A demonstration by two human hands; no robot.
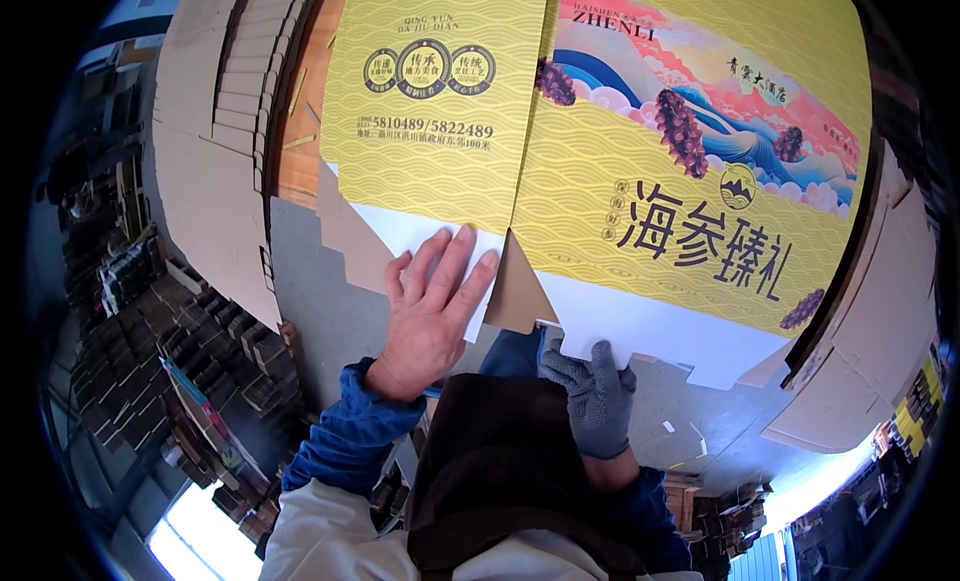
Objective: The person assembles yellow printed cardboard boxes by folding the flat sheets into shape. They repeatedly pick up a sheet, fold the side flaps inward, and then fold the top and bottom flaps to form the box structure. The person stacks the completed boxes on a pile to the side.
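A flat yellow printed cardboard box sheet (430,176) with wave patterns and white flaps spreads out in front of me. Its right panel carries a colourful sea picture with dark spiky sea cucumbers. My left hand (430,306), bare, lies with fingers stretched and spread on the white flap below the left panel. In a grey knitted glove, my right hand (597,391) is at the lower edge of the right panel's white flap (640,326). Its fingers are curled, with one fingertip over the flap's edge. What they hold, if anything, is hidden.
Brown cardboard sheets (205,171) lie layered at the left, beside an orange-brown wooden surface (300,161). More brown cardboard (860,351) stands at the right. Stacks of dark cardboard pieces (120,366) cover the floor at far left. Paper scraps (690,436) lie on the grey floor.
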